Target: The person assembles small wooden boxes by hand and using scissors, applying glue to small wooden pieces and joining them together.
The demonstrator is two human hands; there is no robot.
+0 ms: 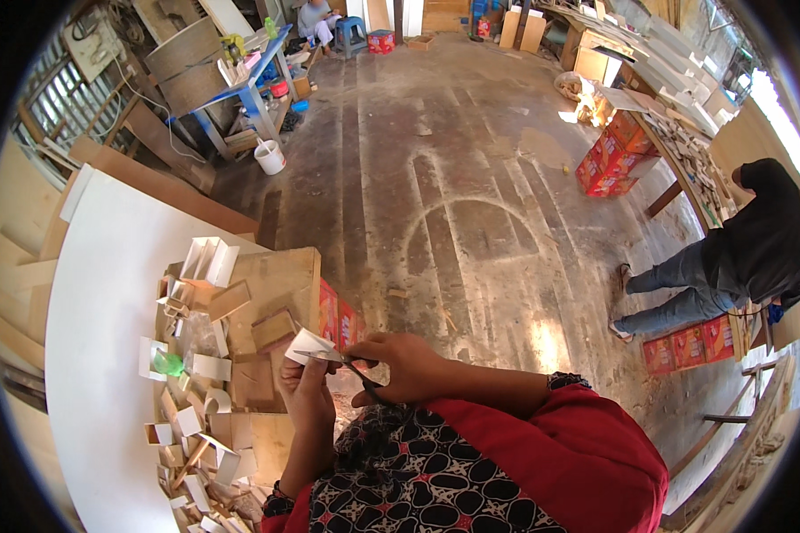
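Note:
Near the bottom centre, my left hand (309,395) is closed on a small white piece (311,341), which looks like folded paper or thin board. My right hand (391,369) grips dark-handled scissors (360,371), their blades lying across the white piece. Just left of my hands, a wooden worktop (276,266) carries many small offcuts (212,369) of wood and white board, with a green plastic piece (167,362) among them.
A large white board (107,293) stands at left; red cartons (338,315) sit beside the worktop. A person in dark clothes (747,258) stands at a right-hand bench; another sits far back (316,27). A white bucket (269,157) stands on the concrete floor (453,178).

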